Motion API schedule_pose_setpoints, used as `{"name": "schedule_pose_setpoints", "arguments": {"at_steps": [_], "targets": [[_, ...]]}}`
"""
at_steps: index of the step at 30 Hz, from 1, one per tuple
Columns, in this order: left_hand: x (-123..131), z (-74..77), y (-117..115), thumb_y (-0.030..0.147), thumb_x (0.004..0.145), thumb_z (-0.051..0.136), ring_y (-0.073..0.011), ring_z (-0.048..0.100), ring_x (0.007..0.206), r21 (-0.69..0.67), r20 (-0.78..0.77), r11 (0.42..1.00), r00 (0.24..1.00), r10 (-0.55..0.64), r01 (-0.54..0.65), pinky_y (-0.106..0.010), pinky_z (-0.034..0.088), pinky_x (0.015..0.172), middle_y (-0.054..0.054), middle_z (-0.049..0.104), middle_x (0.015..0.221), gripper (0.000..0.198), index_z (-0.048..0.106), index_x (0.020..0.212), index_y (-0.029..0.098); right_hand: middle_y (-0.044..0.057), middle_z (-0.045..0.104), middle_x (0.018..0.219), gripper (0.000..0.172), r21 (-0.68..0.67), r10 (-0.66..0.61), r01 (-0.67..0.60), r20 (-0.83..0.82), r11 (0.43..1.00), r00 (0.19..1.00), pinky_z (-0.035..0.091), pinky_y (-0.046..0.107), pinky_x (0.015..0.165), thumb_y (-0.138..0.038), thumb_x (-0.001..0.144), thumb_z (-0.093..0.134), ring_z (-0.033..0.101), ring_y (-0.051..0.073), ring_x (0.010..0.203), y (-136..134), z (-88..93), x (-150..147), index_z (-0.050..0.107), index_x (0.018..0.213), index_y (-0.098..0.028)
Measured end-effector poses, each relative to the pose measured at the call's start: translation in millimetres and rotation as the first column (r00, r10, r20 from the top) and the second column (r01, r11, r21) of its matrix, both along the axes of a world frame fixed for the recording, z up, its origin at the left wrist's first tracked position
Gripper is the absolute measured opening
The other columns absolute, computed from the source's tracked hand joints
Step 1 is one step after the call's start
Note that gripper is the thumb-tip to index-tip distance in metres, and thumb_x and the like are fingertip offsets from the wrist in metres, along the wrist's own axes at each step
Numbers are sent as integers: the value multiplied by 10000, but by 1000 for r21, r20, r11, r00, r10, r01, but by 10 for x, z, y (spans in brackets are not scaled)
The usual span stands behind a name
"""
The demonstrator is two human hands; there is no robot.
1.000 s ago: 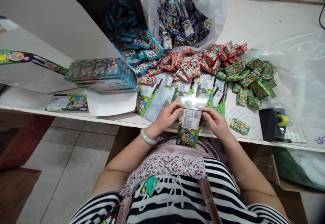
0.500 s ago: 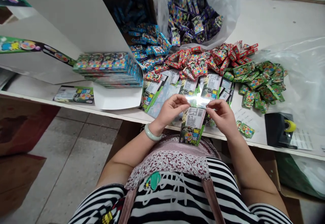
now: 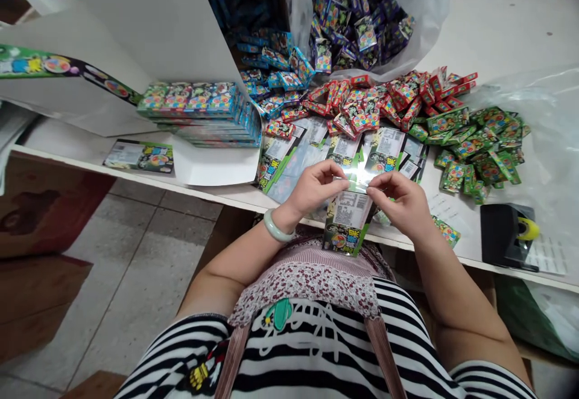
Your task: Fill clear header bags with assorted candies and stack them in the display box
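Observation:
A printed plastic packet [image 3: 346, 224] with a white label panel and green edge hangs at the table's front edge, before my apron. My left hand [image 3: 315, 189] pinches its top left corner between thumb and forefinger. At the top right corner, my right hand [image 3: 401, 203] pinches in the same way. A clear, shiny strip of the packet's top stretches between the fingertips. What the packet holds is hidden. Behind my hands, several similar flat packets [image 3: 384, 148] lie overlapping on the table.
Small red boxes [image 3: 362, 109], green boxes [image 3: 486, 145] and blue boxes [image 3: 289, 79] lie heaped behind. Purple boxes [image 3: 357, 19] fill a clear bag. At left, stacked packs [image 3: 194, 100] sit in a white carton [image 3: 217, 166]. A black tape dispenser [image 3: 502, 236] stands at right.
The camera view has shifted slightly. Both hands keep their pinch on the packet's top edge, and more of the clear strip shows between the fingertips.

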State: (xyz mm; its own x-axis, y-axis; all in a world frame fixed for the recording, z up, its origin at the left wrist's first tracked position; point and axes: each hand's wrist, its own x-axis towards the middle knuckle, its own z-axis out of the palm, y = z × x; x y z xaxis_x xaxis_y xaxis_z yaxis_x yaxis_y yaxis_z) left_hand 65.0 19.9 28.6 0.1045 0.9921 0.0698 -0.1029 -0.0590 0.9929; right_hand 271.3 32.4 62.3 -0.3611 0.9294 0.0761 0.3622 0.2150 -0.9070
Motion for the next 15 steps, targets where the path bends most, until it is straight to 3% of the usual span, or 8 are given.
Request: {"name": "schedule_pose_setpoints", "arguments": {"at_steps": [4, 8, 15], "targets": [[-74, 27, 16, 349, 831, 742, -120, 618, 741, 42, -24, 996, 997, -76, 77, -294, 530, 736, -9, 650, 779, 236, 614, 737, 175, 22, 679, 777, 185, -8, 74, -74, 42, 997, 996, 503, 280, 603, -365, 873, 653, 620, 147, 699, 41, 25, 10, 623, 766, -216], [-183, -27, -61, 403, 891, 695, -149, 661, 869, 119, -93, 981, 985, -144, 154, -320, 547, 815, -53, 704, 896, 230, 688, 818, 185, 45, 688, 923, 116, 101, 129, -131, 25, 986, 991, 537, 286, 664, -340, 888, 673, 646, 170, 854, -16, -50, 84, 640, 854, -234], [-103, -171, -142, 387, 878, 721, -141, 665, 872, 113, -88, 988, 991, -100, 109, -289, 555, 788, -47, 679, 930, 237, 665, 1009, 198, 48, 677, 945, 51, 282, 64, -80, 65, 956, 996, 542, 337, 733, -260, 910, 649, 642, 184, 890, -145, -225, 139, 620, 868, -252]]}}
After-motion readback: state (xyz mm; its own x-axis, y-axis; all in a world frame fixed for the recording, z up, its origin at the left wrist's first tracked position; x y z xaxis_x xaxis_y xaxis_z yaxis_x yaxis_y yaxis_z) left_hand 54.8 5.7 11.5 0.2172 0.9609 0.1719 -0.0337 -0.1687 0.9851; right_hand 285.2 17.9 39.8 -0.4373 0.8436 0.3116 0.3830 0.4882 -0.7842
